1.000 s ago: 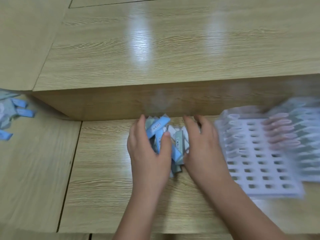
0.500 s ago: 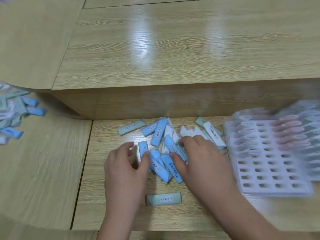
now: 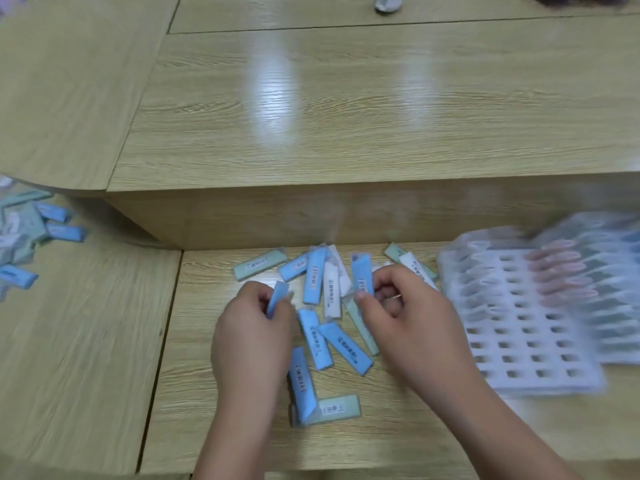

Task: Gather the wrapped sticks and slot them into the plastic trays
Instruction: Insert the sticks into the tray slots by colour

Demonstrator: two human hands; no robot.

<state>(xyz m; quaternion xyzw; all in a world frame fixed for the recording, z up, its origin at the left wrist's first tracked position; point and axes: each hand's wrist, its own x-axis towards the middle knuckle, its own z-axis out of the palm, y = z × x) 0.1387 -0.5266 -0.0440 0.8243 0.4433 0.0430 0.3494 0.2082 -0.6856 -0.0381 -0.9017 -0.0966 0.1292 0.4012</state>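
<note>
Blue, pale green and white wrapped sticks [image 3: 325, 306] lie strewn and overlapping on the lower level of the wooden bench [image 3: 242, 445], just in front of the step up to its raised level and between the two hands. The left hand [image 3: 252, 337] has its fingers [image 3: 254, 294] curled round a blue stick [image 3: 277, 297] held on end, and the right hand [image 3: 408, 323] pinches a second blue stick [image 3: 362, 277] between thumb and bent fingers, its far end pointing away from the person. The wrappers look thin and slick, so a light pinch near one end could let a stick swivel or slip out on the way across. Because the heap is crossed over itself, drawing one stick free may drag a neighbour along or flick it off the near edge. The slots look narrow, so a stick brought in askew would probably jam or bridge two openings, and pressing down could shove the light tray. The plastic trays [image 3: 512, 341] lie just right of the right hand, blurred. The near white grid shows mostly open slots, with pale pieces along its left side that I cannot make out. Pink and grey-green sticks [image 3: 568, 271] fill rows toward the far right, seemingly on a second overlapping tray. A separate heap [image 3: 31, 233] of sticks lies well apart at the far left
</note>
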